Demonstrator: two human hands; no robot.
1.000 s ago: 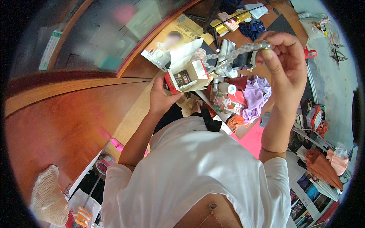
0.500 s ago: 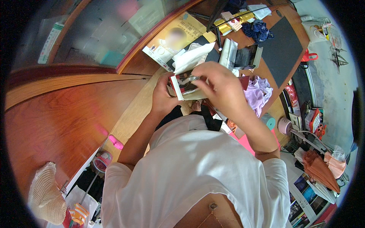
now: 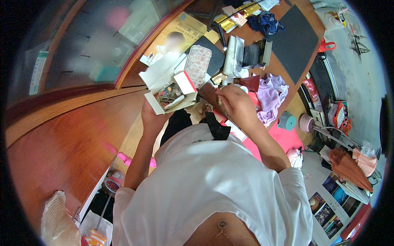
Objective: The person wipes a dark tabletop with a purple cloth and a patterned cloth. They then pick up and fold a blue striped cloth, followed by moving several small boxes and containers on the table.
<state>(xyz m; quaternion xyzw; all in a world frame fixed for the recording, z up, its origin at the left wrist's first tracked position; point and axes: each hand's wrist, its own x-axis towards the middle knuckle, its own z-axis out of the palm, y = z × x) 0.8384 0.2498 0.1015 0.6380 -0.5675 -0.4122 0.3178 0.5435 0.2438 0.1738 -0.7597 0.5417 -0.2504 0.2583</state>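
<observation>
My left hand (image 3: pixel 152 119) grips an open cardboard box (image 3: pixel 188 101), white with red edges, from below and its left side. Its flaps stand apart, and a jumble of small dark and shiny pieces (image 3: pixel 170 92) lies inside, too small to name. My right hand (image 3: pixel 238 104) is apart from the box, to its right by the desk edge. Its thumb and fingers are pinched together; what they hold, if anything, I cannot make out. Just beyond the box lies a pale patterned case (image 3: pixel 198 63) with rounded corners.
On the desk (image 3: pixel 283 20) are an open black-lined box (image 3: pixel 256 55), a lilac cloth (image 3: pixel 271 98), a dark blue cloth (image 3: pixel 266 23) and a black mat (image 3: pixel 293 45). A glass-fronted cabinet (image 3: pixel 90 45) stands at the left. A teal round container (image 3: pixel 286 121) sits to the right.
My right hand has come out of the box and moved right and down. The box has moved left in my left hand, showing its contents. The patterned case has come into view.
</observation>
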